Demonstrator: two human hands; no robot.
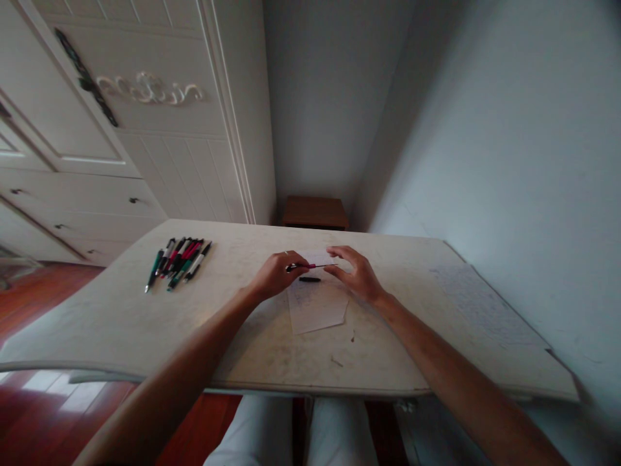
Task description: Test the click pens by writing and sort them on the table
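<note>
My left hand [281, 275] is closed on a dark red and black pen [303, 266], held level above the table. A thin rod, which looks like the bare refill [326, 265], sticks out of the pen to the right. My right hand [359, 273] is around the tip of that rod, thumb and fingers apart; contact with it is not clear. Just below the pen, a short black piece [309, 279], which looks like a pen barrel part, lies on a sheet of paper [317, 314] with faint scribbles.
A pile of several pens [182, 259] in black, white, red and green lies on the left of the white table [242, 349]. A written-on sheet [485, 304] is at the right edge by the wall. Behind stand a brown wooden stool or small table [315, 210] and a white wardrobe [194, 162].
</note>
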